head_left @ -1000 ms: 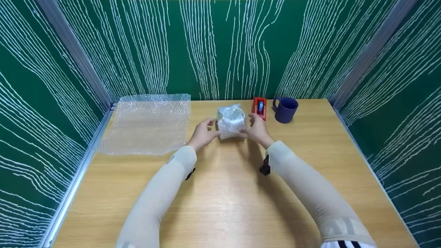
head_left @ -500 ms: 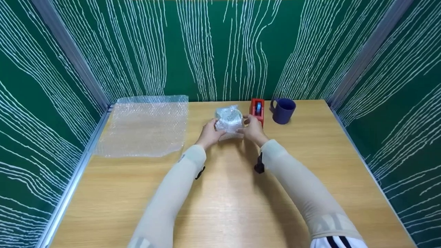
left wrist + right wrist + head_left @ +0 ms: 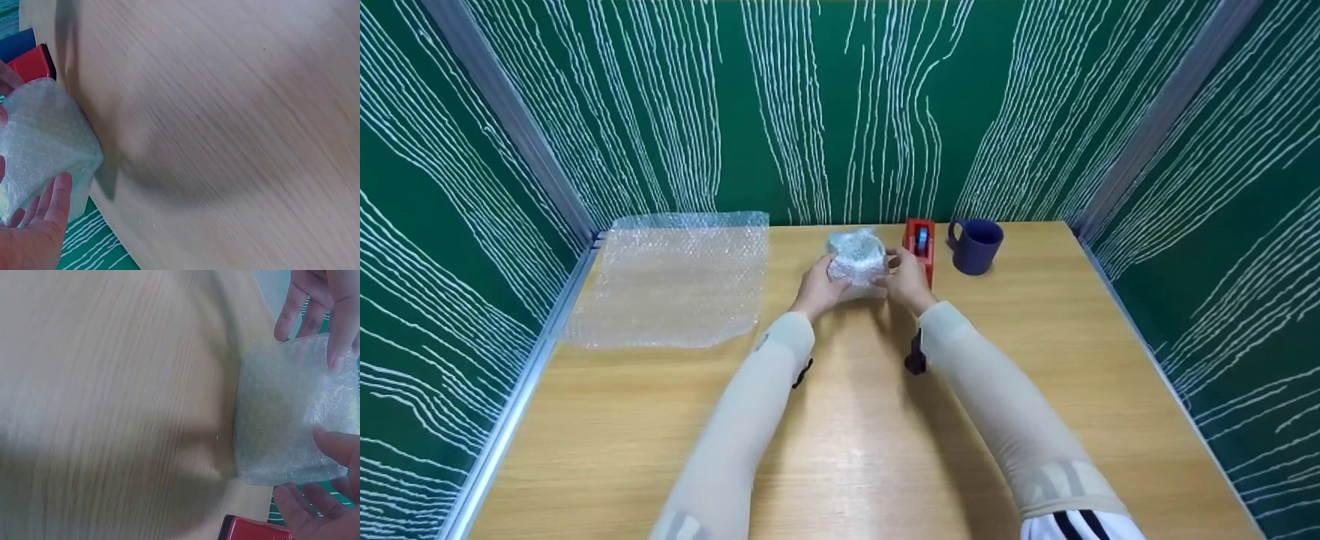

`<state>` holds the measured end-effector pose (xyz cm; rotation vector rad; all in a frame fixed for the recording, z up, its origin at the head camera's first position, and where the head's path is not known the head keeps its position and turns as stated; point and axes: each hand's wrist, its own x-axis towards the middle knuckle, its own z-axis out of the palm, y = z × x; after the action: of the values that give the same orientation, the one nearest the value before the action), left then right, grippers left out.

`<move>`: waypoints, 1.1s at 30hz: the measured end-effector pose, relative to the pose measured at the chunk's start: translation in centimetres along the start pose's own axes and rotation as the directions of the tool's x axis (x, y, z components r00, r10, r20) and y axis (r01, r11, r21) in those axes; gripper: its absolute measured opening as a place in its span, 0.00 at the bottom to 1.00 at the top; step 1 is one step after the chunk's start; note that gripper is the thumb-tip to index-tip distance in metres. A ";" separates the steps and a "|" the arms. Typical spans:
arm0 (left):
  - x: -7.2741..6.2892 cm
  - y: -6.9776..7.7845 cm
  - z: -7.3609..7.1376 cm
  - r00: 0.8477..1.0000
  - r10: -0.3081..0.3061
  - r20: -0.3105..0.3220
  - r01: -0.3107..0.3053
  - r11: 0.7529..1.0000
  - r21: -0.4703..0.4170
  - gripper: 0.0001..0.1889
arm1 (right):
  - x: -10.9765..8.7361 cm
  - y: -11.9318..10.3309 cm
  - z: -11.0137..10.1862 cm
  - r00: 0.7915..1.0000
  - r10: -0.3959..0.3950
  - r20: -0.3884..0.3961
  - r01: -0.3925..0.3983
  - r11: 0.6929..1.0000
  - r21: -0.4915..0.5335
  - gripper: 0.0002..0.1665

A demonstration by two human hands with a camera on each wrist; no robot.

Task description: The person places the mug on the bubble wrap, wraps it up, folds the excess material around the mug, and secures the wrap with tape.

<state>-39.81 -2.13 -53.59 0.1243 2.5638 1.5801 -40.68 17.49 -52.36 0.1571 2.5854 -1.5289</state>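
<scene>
**Your left hand point(image 3: 816, 289) and right hand point(image 3: 910, 283) have closed in on the wrapped bundle point(image 3: 858, 259)**

Relative to the bundle, your left hand has shifted toward 3 o'clock since the first frame, your right hand slightly toward 9 o'clock. Note the fingers: both hands hold the bundle between them. Your left thumb point(image 3: 343, 332) lies on the wrap, with the fingers along the bundle's 9 o'clock side. Your right thumb point(image 3: 336, 445) presses the wrap, with the fingers along the 3 o'clock side.

The bundle sits over the far half of the table point(image 3: 847, 420), at 12 o'clock from you. Its contents show only as a pale greenish tint; whether its base touches the tabletop cannot be told.

From the bundle, locate the items as follows. Your left hand is at 8 o'clock and your right hand at 4 o'clock. The red tape dispenser point(image 3: 928, 259) is just beside your right hand, between 2 and 3 o'clock. The dark blue mug point(image 3: 976, 247) stands upright beyond it, near 3 o'clock, handle toward the dispenser. The bubble-wrap sheet point(image 3: 682, 281) lies flat at 9 o'clock, well apart. Behind all, at 12 o'clock, rises the green wall point(image 3: 997, 60) with white streaks.
</scene>
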 end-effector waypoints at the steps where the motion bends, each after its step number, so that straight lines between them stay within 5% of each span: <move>1: -0.1 0.0 -0.1 1.000 0.009 0.003 -0.009 1.000 0.007 0.32 | -0.1 0.0 0.0 1.000 -0.003 0.001 0.003 1.000 -0.003 0.39; 9: -1.8 0.3 -1.7 0.999 0.042 0.034 -0.045 0.997 0.066 0.37 | -1.9 -0.8 -0.2 1.000 -0.002 -0.024 0.001 0.998 -0.064 0.40; 22: -5.6 0.1 -6.3 1.000 -0.025 -0.003 0.025 0.996 0.086 0.33 | -5.3 -2.4 0.2 0.992 -0.053 -0.112 0.050 0.998 -0.033 0.30; 33: -8.4 -0.5 -10.9 0.998 -0.006 -0.068 0.013 0.993 0.113 0.28 | -7.8 -3.9 2.9 0.998 -0.054 -0.023 0.054 0.999 0.001 0.26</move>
<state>-33.13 -13.08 -48.62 0.0708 2.7019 1.4592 -33.43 12.91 -49.03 0.1068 2.6270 -1.5566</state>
